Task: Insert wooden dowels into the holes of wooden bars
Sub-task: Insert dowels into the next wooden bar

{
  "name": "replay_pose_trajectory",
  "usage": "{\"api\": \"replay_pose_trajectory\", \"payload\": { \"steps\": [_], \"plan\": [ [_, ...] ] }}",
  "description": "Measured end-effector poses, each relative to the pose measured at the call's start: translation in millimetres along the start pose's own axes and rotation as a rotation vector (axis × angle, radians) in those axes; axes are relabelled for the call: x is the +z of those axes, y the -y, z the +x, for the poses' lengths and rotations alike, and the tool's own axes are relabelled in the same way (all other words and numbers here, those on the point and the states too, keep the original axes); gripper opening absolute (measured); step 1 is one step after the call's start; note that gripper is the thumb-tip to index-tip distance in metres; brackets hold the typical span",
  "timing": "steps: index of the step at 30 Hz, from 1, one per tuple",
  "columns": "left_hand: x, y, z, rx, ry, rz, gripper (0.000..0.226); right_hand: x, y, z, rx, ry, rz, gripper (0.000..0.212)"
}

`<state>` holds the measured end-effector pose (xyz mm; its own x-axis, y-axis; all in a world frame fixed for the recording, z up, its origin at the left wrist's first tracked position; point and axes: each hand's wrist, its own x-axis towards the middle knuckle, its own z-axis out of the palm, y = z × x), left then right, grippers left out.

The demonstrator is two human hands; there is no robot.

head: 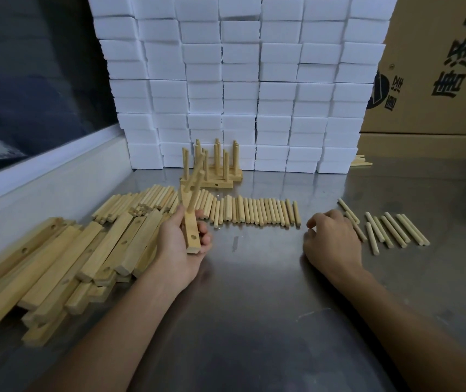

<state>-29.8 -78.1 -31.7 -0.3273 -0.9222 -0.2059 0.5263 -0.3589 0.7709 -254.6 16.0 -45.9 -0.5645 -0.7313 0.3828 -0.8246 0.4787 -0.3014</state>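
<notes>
Bar (191,227) with two dowels (195,182) already seated, held off the table (254,292) by the left hand (179,244), fingers and thumb curled round its lower half. Gripped low and tilted away, probably to keep the last empty hole near the bottom end facing up and reachable.

Right hand (332,240) down on the steel, fingers loosely curled at the edge of a small scatter of loose dowels (396,229); whether one is already pinched, impossible to tell. Likely reaching for the next piece.

Long row of dowels (254,212) laid side by side just beyond both hands, presumably so each can be picked singly. Heap of bare bars (70,258) stacked at the left, beside the holding hand, holes showing in several. Finished bars (212,171) with upright dowels parked further back, out of the working zone.

Brushed metal tabletop, scuffed and reflective. Wall of white foam blocks (240,80) stacked behind, a printed cardboard box (438,66) to the right, a dark window (28,80) with a pale sill along the left.
</notes>
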Motion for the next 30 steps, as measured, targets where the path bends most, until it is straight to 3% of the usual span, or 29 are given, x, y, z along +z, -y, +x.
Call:
{"api": "replay_pose_trajectory", "payload": {
  "steps": [8, 15, 19, 22, 30],
  "plan": [
    [-1, 1, 1, -0.06, 0.056, -0.067, 0.044, -1, -2, 1, 0.003, 0.047, 0.027, 0.029],
    [-3, 0, 0, -0.077, 0.091, -0.072, 0.044, -1, 5, 0, 0.037, 0.018, 0.051, 0.054],
    [-2, 0, 0, -0.077, 0.093, -0.068, 0.043, 1, 10, -3, 0.016, -0.099, 0.066, 0.016],
    [-2, 1, 0, -0.074, 0.094, -0.057, 0.042, -2, 16, -9, -0.067, -0.164, 0.171, 0.027],
    [-2, 1, 0, -0.073, 0.096, -0.043, 0.041, 2, 31, -18, -0.284, -0.135, 0.477, 0.019]
  ]
}}
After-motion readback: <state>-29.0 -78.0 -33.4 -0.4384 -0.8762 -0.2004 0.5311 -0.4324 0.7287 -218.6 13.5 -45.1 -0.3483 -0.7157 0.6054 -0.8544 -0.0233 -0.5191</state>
